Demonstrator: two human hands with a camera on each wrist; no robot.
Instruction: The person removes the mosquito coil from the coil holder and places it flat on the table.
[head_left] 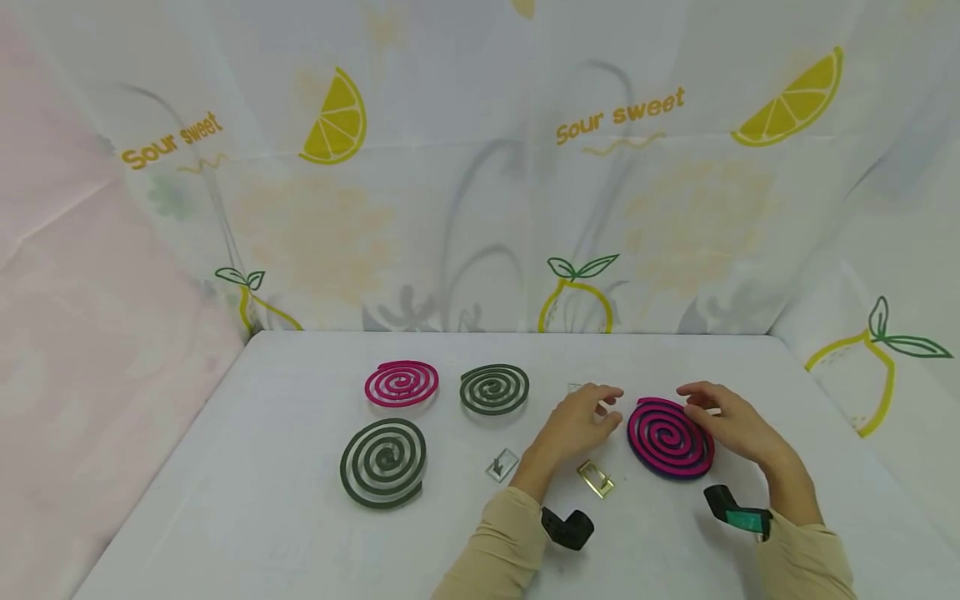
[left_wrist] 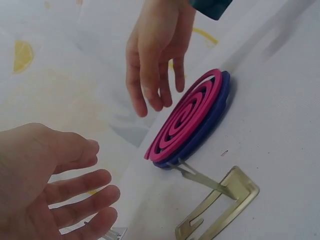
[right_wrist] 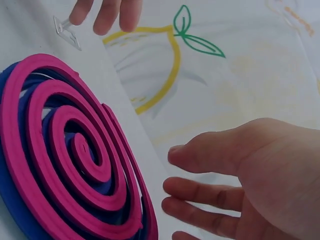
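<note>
A pink mosquito coil (head_left: 666, 437) lies stacked on a blue mosquito coil (left_wrist: 223, 97) at the right of the table. My left hand (head_left: 577, 423) hovers to the left of this stack, fingers relaxed and holding nothing. On the stack's right side is my right hand (head_left: 738, 423), its fingers loosely bent. In the right wrist view, a gap separates the right fingertips (right_wrist: 175, 156) from the coils. A gold metal coil stand (left_wrist: 247, 184), with a raised prong, lies on the table by the left wrist. Beyond the left hand, a silver stand (right_wrist: 67, 34) is partly hidden in the head view.
Farther left, another pink coil (head_left: 402, 383) and a green coil (head_left: 492, 388) sit side by side toward the back. A second green coil (head_left: 386, 454) is nearer the front. Left of my left forearm lies another silver stand (head_left: 497, 465). Printed cloth hangs behind the table.
</note>
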